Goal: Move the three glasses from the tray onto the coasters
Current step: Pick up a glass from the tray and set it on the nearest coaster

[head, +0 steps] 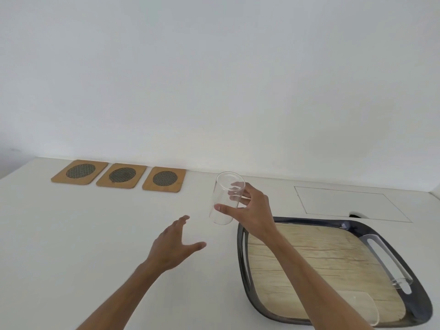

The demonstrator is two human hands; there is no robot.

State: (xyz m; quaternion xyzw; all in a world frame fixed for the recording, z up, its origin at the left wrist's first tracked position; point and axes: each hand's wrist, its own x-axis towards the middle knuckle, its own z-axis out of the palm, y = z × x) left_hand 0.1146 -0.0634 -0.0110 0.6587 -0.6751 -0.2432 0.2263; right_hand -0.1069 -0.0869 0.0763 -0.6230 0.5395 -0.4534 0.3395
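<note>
The right hand [250,210] gripped a tilted glass [226,198] in the air, left of the tray [241,258]. The left hand [173,246] hovered spread over the desk [83,234]. Two more glasses seemingly lay on the tray, outlines faint.

Table [95,234] between the tray [242,258] and the three coasters [120,175] is lying wide open — only the spread left hand [172,246] is sitting in that lane. Coaster tops are bare, but they're sitting close to the wall [214,91] — little room behind.
</note>
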